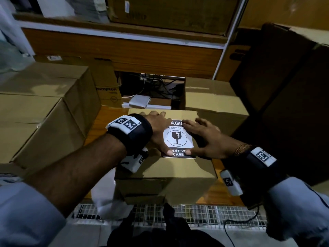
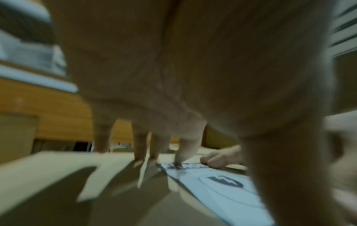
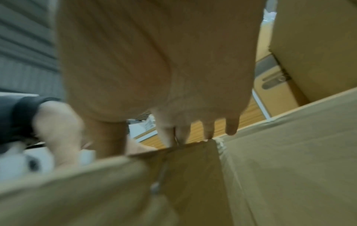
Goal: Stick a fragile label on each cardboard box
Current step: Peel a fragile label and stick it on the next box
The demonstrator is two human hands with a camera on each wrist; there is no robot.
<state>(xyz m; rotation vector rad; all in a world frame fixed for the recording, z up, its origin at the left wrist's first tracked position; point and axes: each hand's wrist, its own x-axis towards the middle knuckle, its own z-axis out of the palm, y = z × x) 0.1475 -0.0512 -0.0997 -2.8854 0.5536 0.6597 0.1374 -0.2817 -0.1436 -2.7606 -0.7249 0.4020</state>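
Note:
A small cardboard box point(image 1: 170, 168) stands on the wooden table in front of me. On its top lies a white fragile label point(image 1: 178, 138) with a broken-glass symbol. My left hand point(image 1: 158, 132) lies flat along the label's left side, its thumb pressing the lower edge. My right hand point(image 1: 201, 136) lies flat on the label's right side, with its thumb also on the lower edge. In the left wrist view my fingertips point(image 2: 179, 162) touch the label point(image 2: 222, 189) near its black heading. In the right wrist view my fingers point(image 3: 173, 134) reach over the box's edge point(image 3: 115, 175).
Larger cardboard boxes point(image 1: 41, 111) are stacked at the left, another box point(image 1: 211, 98) at the back right, and a tall dark box point(image 1: 288, 97) at the right. White paper point(image 1: 110, 202) lies at the table's front edge. Cables and a white device point(image 1: 139, 101) sit behind.

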